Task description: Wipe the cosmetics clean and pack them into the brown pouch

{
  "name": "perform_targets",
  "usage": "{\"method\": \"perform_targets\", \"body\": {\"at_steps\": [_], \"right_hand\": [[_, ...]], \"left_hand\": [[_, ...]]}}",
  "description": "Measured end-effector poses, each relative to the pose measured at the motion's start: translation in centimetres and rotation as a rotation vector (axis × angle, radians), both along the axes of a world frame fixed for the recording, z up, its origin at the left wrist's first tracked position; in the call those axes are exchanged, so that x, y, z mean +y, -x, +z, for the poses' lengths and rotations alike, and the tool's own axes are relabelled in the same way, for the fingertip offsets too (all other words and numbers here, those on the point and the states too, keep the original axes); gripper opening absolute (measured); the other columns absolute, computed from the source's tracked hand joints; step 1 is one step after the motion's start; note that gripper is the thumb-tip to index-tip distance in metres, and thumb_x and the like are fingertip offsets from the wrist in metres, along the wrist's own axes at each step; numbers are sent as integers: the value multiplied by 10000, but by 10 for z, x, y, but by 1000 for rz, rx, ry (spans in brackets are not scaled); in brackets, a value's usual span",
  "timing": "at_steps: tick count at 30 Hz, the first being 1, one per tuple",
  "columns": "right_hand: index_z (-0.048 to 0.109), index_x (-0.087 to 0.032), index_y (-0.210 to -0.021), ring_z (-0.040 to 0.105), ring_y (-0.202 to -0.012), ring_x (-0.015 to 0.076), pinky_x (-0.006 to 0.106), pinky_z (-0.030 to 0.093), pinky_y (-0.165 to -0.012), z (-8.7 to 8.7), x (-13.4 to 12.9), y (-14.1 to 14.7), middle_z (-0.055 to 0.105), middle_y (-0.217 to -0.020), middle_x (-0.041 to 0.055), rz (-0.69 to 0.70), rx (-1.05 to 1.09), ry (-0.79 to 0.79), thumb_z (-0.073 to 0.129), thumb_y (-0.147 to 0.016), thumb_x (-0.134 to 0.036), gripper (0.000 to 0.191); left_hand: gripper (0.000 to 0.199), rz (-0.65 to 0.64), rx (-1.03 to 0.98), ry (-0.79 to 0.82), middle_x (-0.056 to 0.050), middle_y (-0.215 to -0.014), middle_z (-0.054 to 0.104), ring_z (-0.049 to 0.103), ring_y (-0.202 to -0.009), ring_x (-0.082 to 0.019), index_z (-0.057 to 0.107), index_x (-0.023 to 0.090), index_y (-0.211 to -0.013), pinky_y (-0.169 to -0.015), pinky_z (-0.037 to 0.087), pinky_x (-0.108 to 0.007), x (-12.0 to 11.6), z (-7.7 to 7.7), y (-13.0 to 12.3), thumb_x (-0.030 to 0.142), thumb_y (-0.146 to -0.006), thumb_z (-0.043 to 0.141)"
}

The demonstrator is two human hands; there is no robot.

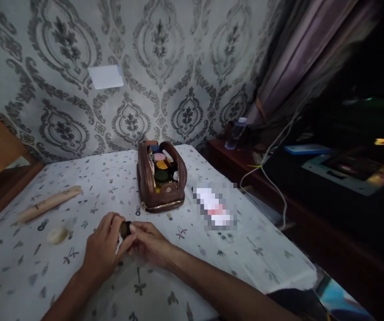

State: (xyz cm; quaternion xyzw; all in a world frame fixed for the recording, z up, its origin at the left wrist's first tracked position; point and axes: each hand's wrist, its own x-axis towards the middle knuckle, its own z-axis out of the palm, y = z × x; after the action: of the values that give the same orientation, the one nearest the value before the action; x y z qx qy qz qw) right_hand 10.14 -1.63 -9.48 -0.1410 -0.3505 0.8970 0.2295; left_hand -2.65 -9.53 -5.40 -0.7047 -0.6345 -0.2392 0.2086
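Both of my hands are over the patterned white cloth, near the front of the brown cosmetic bag (145,189). Between them is a small jar (124,229), dark with a black end, partly covered by fingers. My left hand (105,243) is closed around its left side. From the right, my right hand (148,243) pinches the black end with thumb and fingers. The bag stands unzipped, packed with several small containers, among them a yellow one (161,165) and a pink one (159,157).
A pale round object (57,235) and a long beige roll (50,203) lie to the left. Right of the bag is a blurred-out, phone-like item (215,207). A water bottle (236,133) and a white cable (274,178) are on the dark red furniture beyond the cloth's right edge.
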Motion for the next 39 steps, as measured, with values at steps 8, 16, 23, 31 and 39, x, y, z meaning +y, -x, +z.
{"method": "perform_targets", "body": {"at_steps": [8, 16, 23, 31, 39], "right_hand": [[677, -131, -1178, 644, -631, 119, 224, 461, -602, 0, 11, -13, 675, -819, 25, 246, -10, -341, 734, -686, -683, 742], [682, -129, -1150, 641, -636, 96, 224, 463, -698, 0, 10, -17, 684, -843, 27, 438, 56, -312, 761, -724, -599, 639], [568, -199, -1242, 694, -673, 127, 262, 501, -714, 1, 3, -6, 667, -937, 5, 353, 138, -92, 888, -625, -473, 747], [626, -165, -978, 643, -737, 105, 263, 498, -698, -9, 6, 5, 651, -899, -8, 3, 111, 83, 951, -535, -365, 585], [682, -155, -919, 574, -603, 75, 211, 380, -584, -2, 15, 1, 681, -762, -24, -110, 10, 174, 972, -446, -315, 578]], "left_hand": [[304, -67, -166, 53, -12, -740, 528, 551, -677, -155, 490, 212, -736, -613, 417, -256, 5, 3, -5, 322, -999, 383], [500, 105, -1148, 436, 50, -464, 374, 401, -428, -118, 419, 221, -542, -429, 327, -243, 16, 12, -5, 631, -810, 516], [480, 197, -1250, 118, -10, -658, 608, 558, -613, -167, 608, 200, -710, -565, 457, -263, 9, 9, -5, 649, -829, 488], [457, 142, -1115, 40, -80, -1082, 664, 630, -1038, -251, 573, 219, -1063, -896, 506, -379, 11, -25, -10, 615, -890, 424], [602, 159, -910, 287, -83, -917, 700, 680, -769, -264, 400, 161, -1345, -719, 540, -412, 6, -24, -20, 563, -899, 438]]}}
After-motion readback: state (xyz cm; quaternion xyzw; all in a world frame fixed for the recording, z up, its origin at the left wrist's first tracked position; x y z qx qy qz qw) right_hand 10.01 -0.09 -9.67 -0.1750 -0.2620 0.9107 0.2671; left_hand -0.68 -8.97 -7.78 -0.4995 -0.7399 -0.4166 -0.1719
